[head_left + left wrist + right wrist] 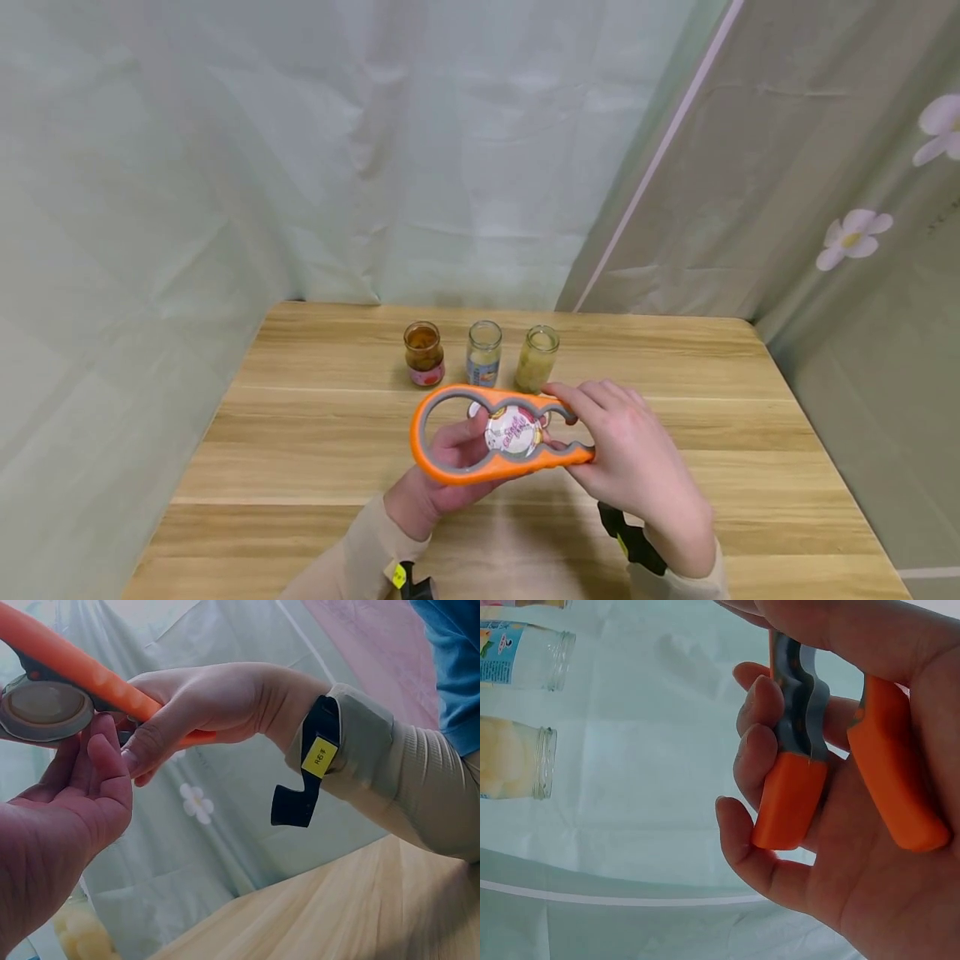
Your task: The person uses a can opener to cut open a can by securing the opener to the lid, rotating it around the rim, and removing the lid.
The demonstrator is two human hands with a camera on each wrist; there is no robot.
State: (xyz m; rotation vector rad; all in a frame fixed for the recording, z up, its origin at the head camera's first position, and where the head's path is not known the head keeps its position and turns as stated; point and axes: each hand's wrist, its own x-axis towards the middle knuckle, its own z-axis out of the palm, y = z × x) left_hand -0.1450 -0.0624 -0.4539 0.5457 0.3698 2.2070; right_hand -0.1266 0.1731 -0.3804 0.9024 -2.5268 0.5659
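My right hand grips the handle end of an orange and grey multi-size jar opener, its fingers curled round the two arms in the right wrist view. A printed jar lid sits within one of the opener's middle notches. From the left, my left hand holds the lid, its thumb showing through the big loop. In the left wrist view the lid's pale underside faces the camera, with curled left fingers at its edge. The opener hides part of the left hand in the head view.
Behind the opener stand three lidless glass jars in a row: an amber one, a blue-labelled one and one with pale contents. Small round pieces behind the opener are partly hidden. A curtain hangs behind the wooden table.
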